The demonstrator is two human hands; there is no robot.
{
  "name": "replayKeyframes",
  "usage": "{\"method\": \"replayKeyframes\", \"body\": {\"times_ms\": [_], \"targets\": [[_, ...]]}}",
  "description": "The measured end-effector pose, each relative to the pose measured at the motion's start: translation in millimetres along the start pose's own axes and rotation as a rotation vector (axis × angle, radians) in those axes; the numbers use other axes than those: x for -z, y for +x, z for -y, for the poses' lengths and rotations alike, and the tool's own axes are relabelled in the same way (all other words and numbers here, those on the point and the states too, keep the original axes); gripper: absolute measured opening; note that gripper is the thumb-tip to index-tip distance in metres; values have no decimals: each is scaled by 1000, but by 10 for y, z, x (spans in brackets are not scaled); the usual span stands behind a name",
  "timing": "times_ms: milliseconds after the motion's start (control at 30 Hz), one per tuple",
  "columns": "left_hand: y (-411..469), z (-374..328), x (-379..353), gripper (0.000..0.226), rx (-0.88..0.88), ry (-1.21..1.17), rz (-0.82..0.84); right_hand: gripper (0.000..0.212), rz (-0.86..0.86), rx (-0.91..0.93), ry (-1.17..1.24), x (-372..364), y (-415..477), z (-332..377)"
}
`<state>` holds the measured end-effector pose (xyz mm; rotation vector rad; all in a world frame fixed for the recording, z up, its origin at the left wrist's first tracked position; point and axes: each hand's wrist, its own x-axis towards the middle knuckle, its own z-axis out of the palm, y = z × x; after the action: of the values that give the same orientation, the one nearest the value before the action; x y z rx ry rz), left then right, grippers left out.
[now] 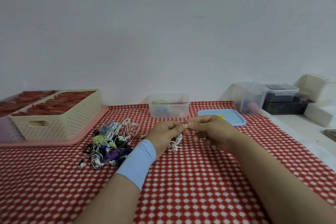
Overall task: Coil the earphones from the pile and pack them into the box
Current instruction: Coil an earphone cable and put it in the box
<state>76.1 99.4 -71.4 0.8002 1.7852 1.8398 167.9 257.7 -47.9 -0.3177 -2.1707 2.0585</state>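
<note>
A pile of tangled earphones (111,142) in several colours lies on the red-and-white tablecloth, left of my hands. My left hand (166,135), with a light blue wristband, grips a white earphone cable (176,142) whose coiled end and earbuds hang below the fingers. My right hand (209,131) meets it and pinches the same white cable at the fingertips. Behind the hands stands a clear plastic box (170,105), open, with a few coloured items inside. Its blue lid (231,117) lies flat to the right.
A cream perforated basket (60,123) of red items sits on a pink tray (54,142) at the left. Clear and dark containers (251,98) and white blocks (318,114) stand at the right, beyond the cloth's edge. A plain wall is behind.
</note>
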Motion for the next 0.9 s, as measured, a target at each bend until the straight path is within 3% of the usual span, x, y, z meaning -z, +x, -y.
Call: {"method": "replayKeyframes", "body": {"times_ms": [233,467,667,900], "targets": [[12,-9,-10,19,7,-53,-34,15,-9,57,16,-14,-1,-13],[-10,-3,11,15,14,30,29,35,31,3,-6,47,60,-84],[30,13,0,12,17,-21,-19,17,-40,5,15,4,25,-18],[54,50,30,12,11,76,-81,15,-93,217,-301,-7,-55,17]]}}
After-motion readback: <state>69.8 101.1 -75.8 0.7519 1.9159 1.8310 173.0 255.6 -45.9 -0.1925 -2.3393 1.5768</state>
